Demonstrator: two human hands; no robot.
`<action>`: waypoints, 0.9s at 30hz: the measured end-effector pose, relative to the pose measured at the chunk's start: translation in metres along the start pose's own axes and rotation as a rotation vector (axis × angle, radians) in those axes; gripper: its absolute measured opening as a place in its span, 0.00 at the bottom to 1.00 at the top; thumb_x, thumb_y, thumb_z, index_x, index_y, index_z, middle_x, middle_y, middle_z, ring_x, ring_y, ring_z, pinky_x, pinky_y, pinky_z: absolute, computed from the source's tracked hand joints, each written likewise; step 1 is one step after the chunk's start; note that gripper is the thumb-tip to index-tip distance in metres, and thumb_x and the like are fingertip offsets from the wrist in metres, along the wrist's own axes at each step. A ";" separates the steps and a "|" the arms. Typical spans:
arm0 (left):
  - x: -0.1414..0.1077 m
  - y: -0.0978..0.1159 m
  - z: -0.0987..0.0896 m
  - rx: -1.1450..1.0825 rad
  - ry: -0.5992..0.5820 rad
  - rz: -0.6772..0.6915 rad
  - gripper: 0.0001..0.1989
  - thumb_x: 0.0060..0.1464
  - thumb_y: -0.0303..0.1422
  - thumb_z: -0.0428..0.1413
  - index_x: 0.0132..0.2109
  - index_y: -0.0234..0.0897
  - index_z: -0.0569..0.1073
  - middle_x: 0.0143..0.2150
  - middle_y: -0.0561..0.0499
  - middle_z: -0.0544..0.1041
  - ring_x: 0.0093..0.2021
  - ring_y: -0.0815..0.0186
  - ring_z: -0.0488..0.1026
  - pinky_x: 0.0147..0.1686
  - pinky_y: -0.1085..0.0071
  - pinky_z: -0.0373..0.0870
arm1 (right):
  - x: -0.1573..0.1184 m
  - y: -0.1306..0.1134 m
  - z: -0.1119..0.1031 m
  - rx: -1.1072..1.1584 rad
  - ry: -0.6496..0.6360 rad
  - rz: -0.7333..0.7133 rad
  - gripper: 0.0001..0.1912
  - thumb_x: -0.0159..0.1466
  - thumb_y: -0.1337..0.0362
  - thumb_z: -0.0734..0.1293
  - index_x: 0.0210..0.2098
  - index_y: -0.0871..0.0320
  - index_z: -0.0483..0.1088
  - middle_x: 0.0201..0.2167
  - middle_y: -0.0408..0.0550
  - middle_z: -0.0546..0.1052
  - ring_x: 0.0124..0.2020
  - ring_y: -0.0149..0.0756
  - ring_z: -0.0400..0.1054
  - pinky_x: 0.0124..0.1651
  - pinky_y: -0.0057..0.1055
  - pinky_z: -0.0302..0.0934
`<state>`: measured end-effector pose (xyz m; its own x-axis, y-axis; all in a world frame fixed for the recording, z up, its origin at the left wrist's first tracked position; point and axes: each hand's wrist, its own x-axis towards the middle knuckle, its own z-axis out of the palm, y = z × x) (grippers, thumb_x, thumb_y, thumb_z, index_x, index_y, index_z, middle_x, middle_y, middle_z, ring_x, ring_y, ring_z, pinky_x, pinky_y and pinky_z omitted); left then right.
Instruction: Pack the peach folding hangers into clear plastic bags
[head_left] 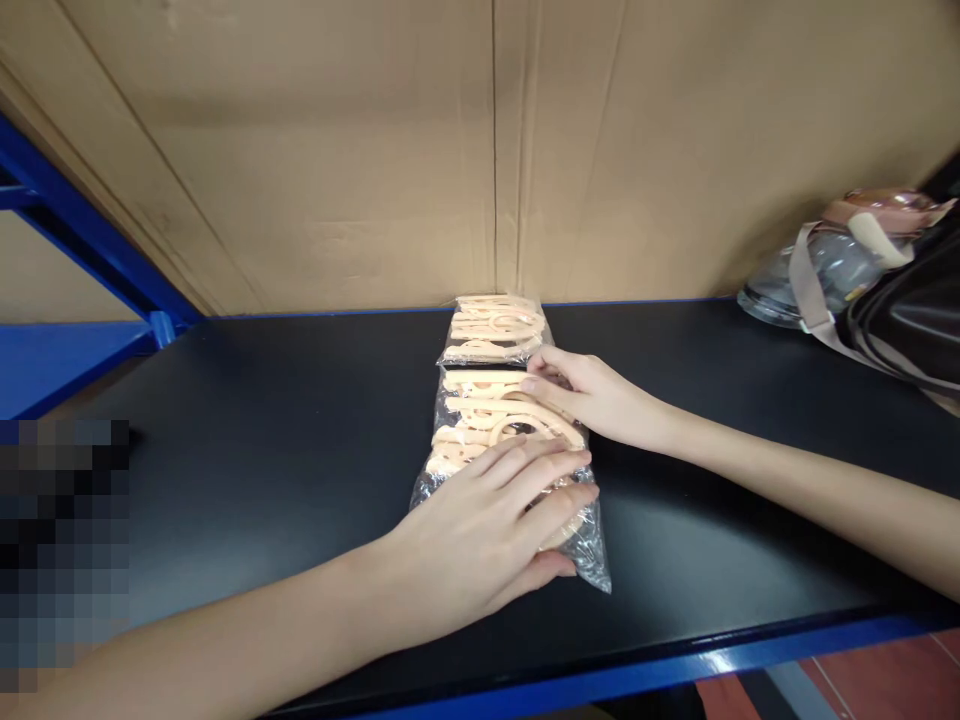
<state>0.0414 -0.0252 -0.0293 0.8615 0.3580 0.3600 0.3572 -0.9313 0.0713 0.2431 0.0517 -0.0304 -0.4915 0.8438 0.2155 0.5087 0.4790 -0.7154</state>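
Observation:
A clear plastic bag of peach-coloured plastic pieces (480, 408) lies on the black table (285, 440) in front of me. My left hand (487, 520) rests palm down across its near half, the fingers spread over the plastic. At the bag's far right corner is my right hand (581, 392), its thumb and forefinger closed on the edge of the bag. Just beyond lies a second clear bag (495, 325) with similar peach pieces, close to my right fingertips. What lies under my left palm is hidden.
Cardboard (337, 160) stands upright along the table's back edge. At the right are a clear bottle with a strap (832, 265) and a black bag (915, 310). A blue metal frame (82, 260) rises at the left.

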 end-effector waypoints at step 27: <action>0.060 -0.121 0.023 0.430 0.104 -0.091 0.23 0.65 0.31 0.48 0.62 0.22 0.65 0.65 0.34 0.67 0.65 0.51 0.63 0.64 0.56 0.61 | 0.139 0.044 -0.061 -0.694 0.278 -0.192 0.13 0.65 0.64 0.59 0.41 0.65 0.71 0.45 0.64 0.75 0.51 0.55 0.65 0.46 0.42 0.56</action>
<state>0.0578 0.1101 -0.0375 0.7867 0.4084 0.4630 0.5663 -0.7759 -0.2779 0.2405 0.2046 0.0090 -0.4669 0.7164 0.5184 0.8045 0.5875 -0.0872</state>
